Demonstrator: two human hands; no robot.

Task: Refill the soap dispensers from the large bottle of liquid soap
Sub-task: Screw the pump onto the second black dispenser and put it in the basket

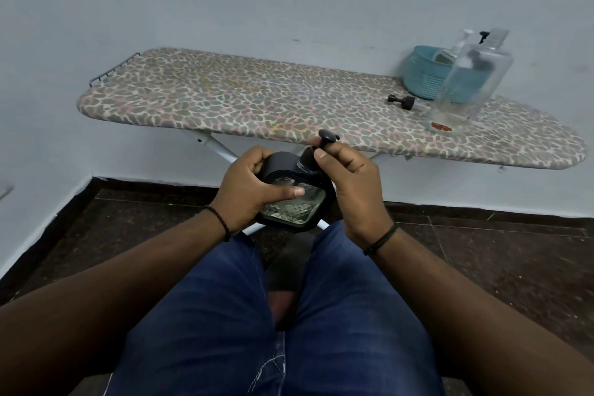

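Your left hand grips the dispenser while your right hand pinches its pump; you seem to be unscrewing it, so next lift the pump clear

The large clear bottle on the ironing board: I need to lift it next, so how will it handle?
The large clear bottle looks rigid and smooth, so it may be slippery. It seems only partly full, so probably moderate in weight. Tall on the soft padded ironing board, it could tip if pushed high.

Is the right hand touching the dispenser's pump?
Touching: the head view shows the right hand with fingers curled around the black pump of the dispenser.
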